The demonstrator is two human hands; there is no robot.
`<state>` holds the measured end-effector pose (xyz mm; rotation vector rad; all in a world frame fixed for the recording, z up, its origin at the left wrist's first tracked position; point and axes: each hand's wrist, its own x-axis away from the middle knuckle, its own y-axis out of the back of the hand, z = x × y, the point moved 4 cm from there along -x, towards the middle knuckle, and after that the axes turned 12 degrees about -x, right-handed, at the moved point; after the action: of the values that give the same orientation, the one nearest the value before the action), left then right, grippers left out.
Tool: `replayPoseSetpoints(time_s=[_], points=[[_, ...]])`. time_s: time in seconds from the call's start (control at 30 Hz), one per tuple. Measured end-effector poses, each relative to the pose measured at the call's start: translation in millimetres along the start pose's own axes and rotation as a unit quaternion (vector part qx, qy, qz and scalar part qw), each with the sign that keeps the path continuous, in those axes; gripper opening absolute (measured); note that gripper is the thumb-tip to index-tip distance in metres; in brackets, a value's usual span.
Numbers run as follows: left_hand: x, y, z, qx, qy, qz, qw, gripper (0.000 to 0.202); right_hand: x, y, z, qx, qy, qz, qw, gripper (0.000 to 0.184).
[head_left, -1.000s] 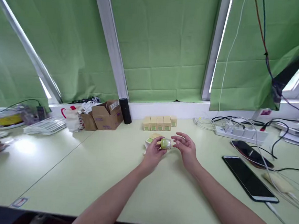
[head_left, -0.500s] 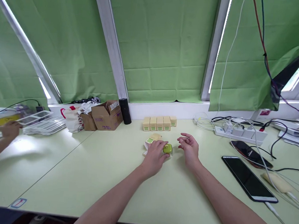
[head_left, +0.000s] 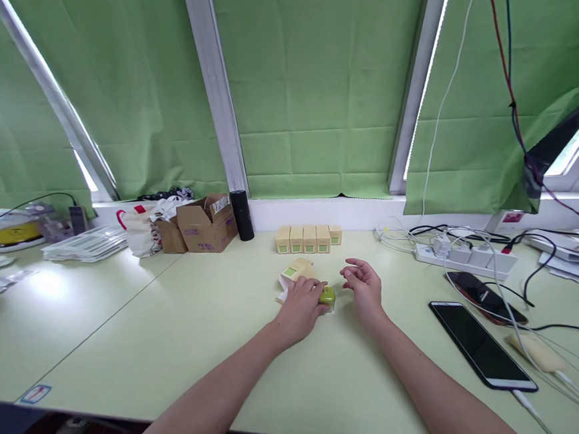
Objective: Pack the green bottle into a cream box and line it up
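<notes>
Small lime-green and clear container (head_left: pixel 328 297) rests on the pale green tabletop (head_left: pixel 233 293) just below and right of the frame's centre, its left side held in the partly closed grip of the left hand (head_left: pixel 302 305). Farther right, the right hand (head_left: pixel 363 286) is loosely half-curled, its grip visibly holding nothing. Pale yellow cardboard box (head_left: pixel 301 268) lies just above the left hand

The left hand (head_left: pixel 301 306) grips a small clear container with a green top (head_left: pixel 329 296) at the table (head_left: pixel 346 389), its thumb and fingers on the container's left side. The right hand (head_left: pixel 365 288) hangs loosely curled just right of it. An opened cream carton (head_left: pixel 300 268) lies just behind the left hand; farther back, five similar small cartons (head_left: pixel 310 240) stand in a row. To the right, a dark-screened smartphone (head_left: pixel 482 346) lies near a power strip (head_left: pixel 427 256).
</notes>
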<state>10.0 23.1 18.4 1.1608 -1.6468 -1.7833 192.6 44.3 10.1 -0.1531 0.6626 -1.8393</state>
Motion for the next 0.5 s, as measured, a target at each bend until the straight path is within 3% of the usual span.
replayPoseSetpoints(time_s=[0.13, 0.23, 0.4, 0.5], points=[[3, 3.8, -1, 0.015, 0.005, -0.017, 1.000, 0.051, 0, 0, 0, 0.004, -0.001, 0.003, 1.000, 0.039], [5, 11.3, 2, 0.016, 0.029, -0.066, 0.997, 0.045, 1, 0, 2, 0.006, 0.000, 0.004, 1.000, 0.039], [3, 24.1, 25, -0.044, 0.140, -0.172, 0.974, 0.040, 3, -2, 5, 0.010, -0.003, 0.003, 1.000, 0.038], [0, 21.8, 42, -0.095, 0.187, -0.166, 0.964, 0.045, 4, -3, 6, 0.015, 0.000, 0.001, 1.000, 0.037]])
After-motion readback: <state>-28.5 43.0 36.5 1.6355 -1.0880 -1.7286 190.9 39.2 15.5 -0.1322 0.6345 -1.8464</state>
